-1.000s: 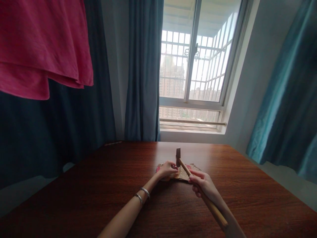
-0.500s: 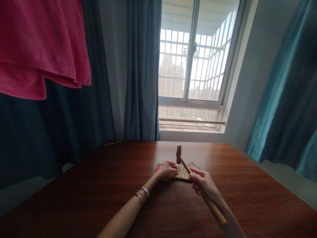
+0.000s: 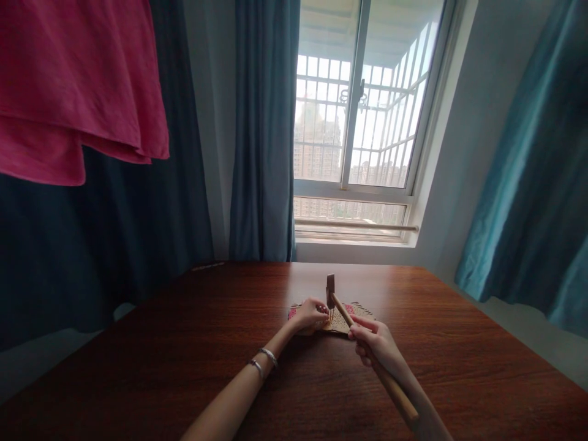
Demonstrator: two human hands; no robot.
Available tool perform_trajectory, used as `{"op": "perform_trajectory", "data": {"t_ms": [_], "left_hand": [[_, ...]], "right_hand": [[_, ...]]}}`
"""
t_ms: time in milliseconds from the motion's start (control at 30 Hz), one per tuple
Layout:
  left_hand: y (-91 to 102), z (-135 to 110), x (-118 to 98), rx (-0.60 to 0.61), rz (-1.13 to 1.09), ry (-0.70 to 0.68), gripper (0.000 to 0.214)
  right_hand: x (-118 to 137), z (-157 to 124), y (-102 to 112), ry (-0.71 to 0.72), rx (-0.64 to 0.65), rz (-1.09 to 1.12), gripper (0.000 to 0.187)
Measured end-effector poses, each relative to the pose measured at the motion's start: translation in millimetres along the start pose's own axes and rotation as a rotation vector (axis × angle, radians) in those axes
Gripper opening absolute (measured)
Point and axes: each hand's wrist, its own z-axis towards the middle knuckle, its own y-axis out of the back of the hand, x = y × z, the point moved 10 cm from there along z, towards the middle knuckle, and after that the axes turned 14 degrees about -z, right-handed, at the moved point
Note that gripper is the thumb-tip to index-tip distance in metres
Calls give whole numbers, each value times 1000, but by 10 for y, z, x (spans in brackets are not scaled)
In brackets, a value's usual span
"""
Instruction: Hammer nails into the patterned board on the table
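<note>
A small tan board (image 3: pixel 340 321) with pink edging lies flat on the dark wooden table (image 3: pixel 184 343). My left hand (image 3: pixel 309 313) rests on the board's left side, its fingers pinched around a thin nail (image 3: pixel 331 313) standing upright. My right hand (image 3: pixel 374 346) is closed round the long wooden handle of a small hammer (image 3: pixel 330 290). The dark hammer head hangs just above the nail. Two bracelets (image 3: pixel 264 360) sit on my left wrist.
A pink cloth (image 3: pixel 78 86) hangs at the upper left. Blue curtains (image 3: pixel 264 135) flank a barred window (image 3: pixel 362 116) behind the table. A thin stick (image 3: pixel 209 266) lies at the table's far left edge.
The hammer head rose a little half a second ago and has come back down close to the nail. My left hand has stayed pinched in place.
</note>
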Motion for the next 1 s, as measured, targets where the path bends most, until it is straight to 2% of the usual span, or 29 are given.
{"op": "perform_trajectory", "data": {"t_ms": [167,600,1000], "left_hand": [[-1,8,-9,-1,-2,-25,20],[-8,4,44,5,-16,33,23],[12,-32,-21,-4,-21,38,22]], "right_hand": [[55,-29,-17,35,-5,19,72],[-46,-16,-19,7,-17,-3,72],[-67,-39,-31,13,-24,-4,72]]}}
